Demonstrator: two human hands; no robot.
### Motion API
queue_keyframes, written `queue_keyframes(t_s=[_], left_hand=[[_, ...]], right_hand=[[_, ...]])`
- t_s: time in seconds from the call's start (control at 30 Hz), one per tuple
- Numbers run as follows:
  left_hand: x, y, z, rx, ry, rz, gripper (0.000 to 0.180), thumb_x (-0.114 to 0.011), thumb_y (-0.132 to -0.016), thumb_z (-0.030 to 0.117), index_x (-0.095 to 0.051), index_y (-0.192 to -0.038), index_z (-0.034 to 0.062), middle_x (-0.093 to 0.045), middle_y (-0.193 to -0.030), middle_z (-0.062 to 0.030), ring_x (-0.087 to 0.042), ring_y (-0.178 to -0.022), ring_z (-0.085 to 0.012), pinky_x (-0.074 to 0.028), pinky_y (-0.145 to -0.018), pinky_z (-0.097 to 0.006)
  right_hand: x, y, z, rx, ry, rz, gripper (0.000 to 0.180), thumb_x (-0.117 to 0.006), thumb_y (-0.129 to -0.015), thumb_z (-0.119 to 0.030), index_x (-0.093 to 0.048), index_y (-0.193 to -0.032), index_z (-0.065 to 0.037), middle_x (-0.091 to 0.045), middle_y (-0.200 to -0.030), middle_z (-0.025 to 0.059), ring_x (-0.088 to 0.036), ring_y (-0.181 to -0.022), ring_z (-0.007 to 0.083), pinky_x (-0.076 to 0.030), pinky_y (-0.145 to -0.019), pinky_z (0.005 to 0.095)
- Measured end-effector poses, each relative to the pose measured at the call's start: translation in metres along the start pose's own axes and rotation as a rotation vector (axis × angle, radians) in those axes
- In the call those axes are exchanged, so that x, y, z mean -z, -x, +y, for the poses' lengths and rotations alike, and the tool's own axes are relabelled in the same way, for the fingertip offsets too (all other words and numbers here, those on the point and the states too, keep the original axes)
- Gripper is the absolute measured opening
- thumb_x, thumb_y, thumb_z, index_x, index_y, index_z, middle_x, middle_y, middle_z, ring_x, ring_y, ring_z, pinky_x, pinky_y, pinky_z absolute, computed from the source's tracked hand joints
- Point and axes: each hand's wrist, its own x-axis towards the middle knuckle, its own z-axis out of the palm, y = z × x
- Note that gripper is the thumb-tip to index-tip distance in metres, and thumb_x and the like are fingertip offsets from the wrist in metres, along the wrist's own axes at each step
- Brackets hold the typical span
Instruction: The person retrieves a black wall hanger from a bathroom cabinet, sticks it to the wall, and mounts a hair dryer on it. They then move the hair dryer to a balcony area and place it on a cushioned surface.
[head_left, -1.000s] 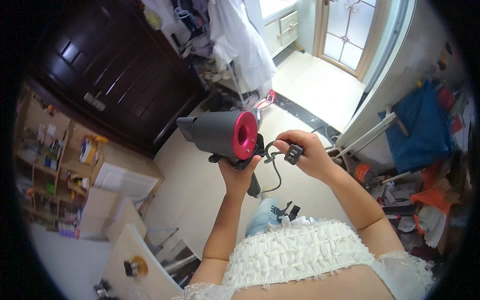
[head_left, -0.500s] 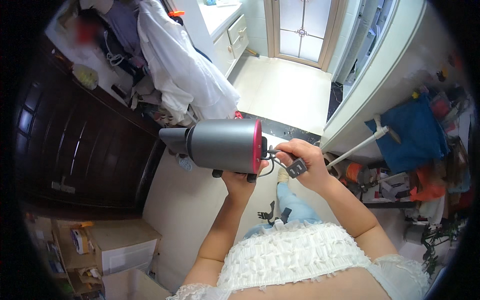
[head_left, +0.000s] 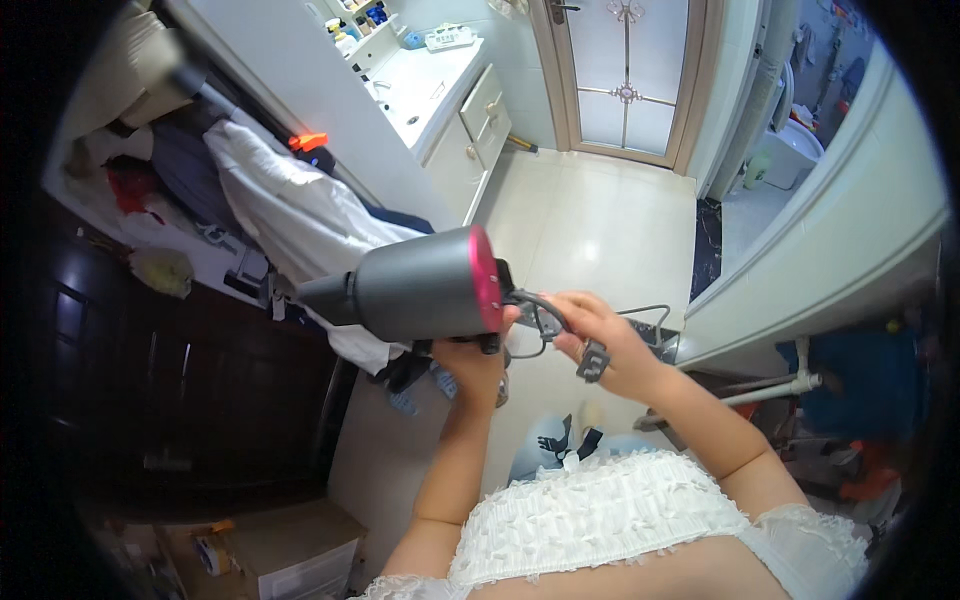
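Note:
A grey hair dryer (head_left: 415, 288) with a pink rear ring lies level in front of me, its nozzle pointing left. My left hand (head_left: 470, 362) grips its handle from below. My right hand (head_left: 597, 334) is closed on the dryer's grey cord (head_left: 545, 318) just behind the pink ring. The cord's dark plug (head_left: 592, 361) hangs from that hand.
White clothes (head_left: 300, 215) hang over a dark rack on the left. A white vanity with a sink (head_left: 440, 100) stands ahead, a glazed door (head_left: 625, 75) beyond the pale tiled floor. Dark cupboard doors (head_left: 170, 400) fill the left, cardboard boxes (head_left: 270, 545) below. A white counter edge (head_left: 800, 280) runs right.
The view has swung toward the vanity and door. The dryer stays in my left hand and the cord in my right, with the plug now hanging below my fingers.

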Motion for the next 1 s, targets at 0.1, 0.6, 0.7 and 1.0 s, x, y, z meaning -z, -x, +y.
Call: queue_keyframes(t_s=[0.1, 0.6, 0.7, 1.0], left_hand=[[-0.035, -0.049, -0.038, -0.115, -0.048, 0.120, 0.039, -0.084, -0.066, 0.027, -0.062, -0.088, 0.0021, -0.063, -0.082, -0.0045, -0.059, -0.072, -0.0172, -0.044, -0.068, -0.027], [-0.226, -0.205, -0.194, 0.173, 0.495, -0.123, 0.057, -0.075, -0.077, 0.018, -0.034, -0.113, -0.0007, -0.058, -0.082, -0.0086, -0.057, -0.066, -0.0136, -0.049, -0.064, -0.026], [-0.263, -0.221, -0.208, 0.153, 0.463, -0.204, 0.058, -0.076, -0.076, 0.017, -0.035, -0.112, -0.0007, -0.058, -0.085, -0.0089, -0.057, -0.068, -0.0135, -0.049, -0.065, -0.025], [-0.405, -0.253, -0.241, 0.242, 0.472, -0.179, 0.073, -0.080, -0.071, 0.023, -0.034, -0.122, -0.0030, -0.050, -0.111, -0.0113, -0.051, -0.096, -0.0184, -0.039, -0.086, -0.028]], right_hand=[[0.004, -0.029, 0.039, -0.017, 0.108, -0.009, 0.048, -0.057, -0.089, -0.029, -0.046, -0.130, -0.006, -0.050, -0.121, 0.0168, -0.056, -0.101, 0.0295, -0.046, -0.085, 0.0343], [0.102, -0.091, 0.248, -0.945, 0.121, 0.538, 0.057, -0.037, -0.094, -0.051, -0.057, -0.114, -0.002, -0.063, -0.103, 0.0131, -0.057, -0.102, 0.0229, -0.042, -0.091, 0.0346], [0.125, -0.078, 0.271, -1.061, 0.199, 0.483, 0.046, -0.041, -0.094, -0.045, -0.060, -0.109, -0.005, -0.062, -0.105, 0.0154, -0.057, -0.103, 0.0274, -0.043, -0.089, 0.0338], [0.198, -0.123, 0.357, -0.811, -0.018, 0.408, 0.045, -0.038, -0.096, -0.044, -0.060, -0.096, -0.005, -0.065, -0.089, 0.0093, -0.059, -0.090, 0.0200, -0.044, -0.083, 0.0324]])
